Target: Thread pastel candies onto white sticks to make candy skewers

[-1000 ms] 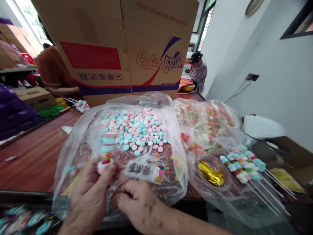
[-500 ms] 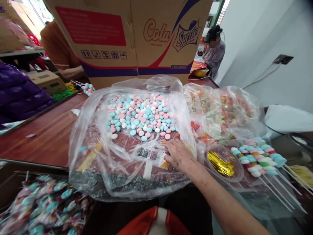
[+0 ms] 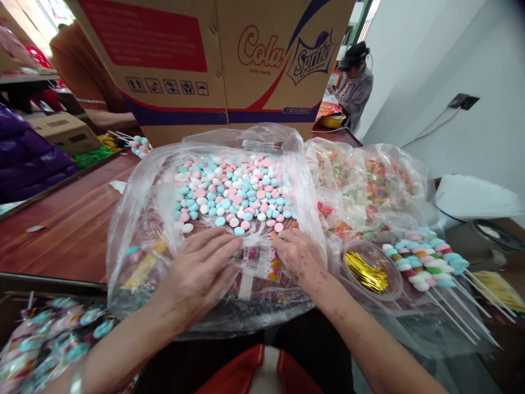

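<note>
A clear plastic bag [image 3: 133,205] lies spread in front of me. Pink, blue and white round candies [image 3: 233,197] are heaped on its far half. My left hand [image 3: 200,265] rests on the near part of the bag, its fingers stretched out and pointing toward the candies. Opposite it, my right hand [image 3: 299,257] lies palm down on the plastic with the fingers extended; its thumb is partly hidden. Between the two hands is a printed label [image 3: 252,260] under or on the plastic. Neither hand is seen holding anything.
A large cardboard box [image 3: 176,60] stands behind the bag. To the right are bagged gummies [image 3: 375,175], a bowl rim [image 3: 396,284] around gold twist ties [image 3: 365,271], and marshmallow skewers [image 3: 426,257]. Wrapped skewers [image 3: 61,334] fill a box at lower left. A person [image 3: 356,82] sits farther back.
My left hand has come in from the lower left and now lies on the bag. My right hand stays in nearly the same spot. The whole view has shifted slightly.
</note>
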Demonstrator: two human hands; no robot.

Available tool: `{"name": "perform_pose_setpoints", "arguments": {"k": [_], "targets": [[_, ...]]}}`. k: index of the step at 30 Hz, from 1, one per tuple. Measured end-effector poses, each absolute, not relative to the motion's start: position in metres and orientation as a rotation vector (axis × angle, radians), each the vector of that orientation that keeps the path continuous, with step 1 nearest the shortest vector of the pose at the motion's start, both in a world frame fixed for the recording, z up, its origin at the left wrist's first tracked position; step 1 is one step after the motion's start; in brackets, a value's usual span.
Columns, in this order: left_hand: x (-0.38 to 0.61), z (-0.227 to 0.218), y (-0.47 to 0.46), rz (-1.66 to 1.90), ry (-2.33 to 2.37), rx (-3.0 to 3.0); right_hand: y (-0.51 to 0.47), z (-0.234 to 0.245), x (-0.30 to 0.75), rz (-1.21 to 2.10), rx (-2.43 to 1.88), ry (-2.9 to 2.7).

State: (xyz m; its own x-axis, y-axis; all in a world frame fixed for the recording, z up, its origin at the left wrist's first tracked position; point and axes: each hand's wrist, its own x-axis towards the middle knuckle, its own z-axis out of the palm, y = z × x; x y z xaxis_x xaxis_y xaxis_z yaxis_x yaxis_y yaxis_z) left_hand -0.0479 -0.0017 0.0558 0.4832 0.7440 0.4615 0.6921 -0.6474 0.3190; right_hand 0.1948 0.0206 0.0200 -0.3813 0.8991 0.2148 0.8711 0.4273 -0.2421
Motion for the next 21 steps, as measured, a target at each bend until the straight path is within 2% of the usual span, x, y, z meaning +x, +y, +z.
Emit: {"name": "perform_pose_setpoints", "arguments": {"k": [4,9,11,16,21], "targets": [[0.002,0.048,0.019,0.694,1.229,2.605,0.015,0.036,0.201,0.253,-1.336,-2.297],[0.008,0.051,0.032,0.515,1.107,1.99,0.009,0.044,0.212,0.782,-1.3,-1.933],[0.006,0.052,0.033,0.507,1.029,1.888,0.007,0.043,0.213,0.872,-1.299,-1.865],[0.006,0.057,0.032,0.57,1.038,2.092,0.006,0.037,0.212,0.757,-1.244,-1.847],[0.007,0.062,0.037,0.497,0.945,2.027,0.007,0.042,0.216,0.581,-1.172,-1.898]]}}
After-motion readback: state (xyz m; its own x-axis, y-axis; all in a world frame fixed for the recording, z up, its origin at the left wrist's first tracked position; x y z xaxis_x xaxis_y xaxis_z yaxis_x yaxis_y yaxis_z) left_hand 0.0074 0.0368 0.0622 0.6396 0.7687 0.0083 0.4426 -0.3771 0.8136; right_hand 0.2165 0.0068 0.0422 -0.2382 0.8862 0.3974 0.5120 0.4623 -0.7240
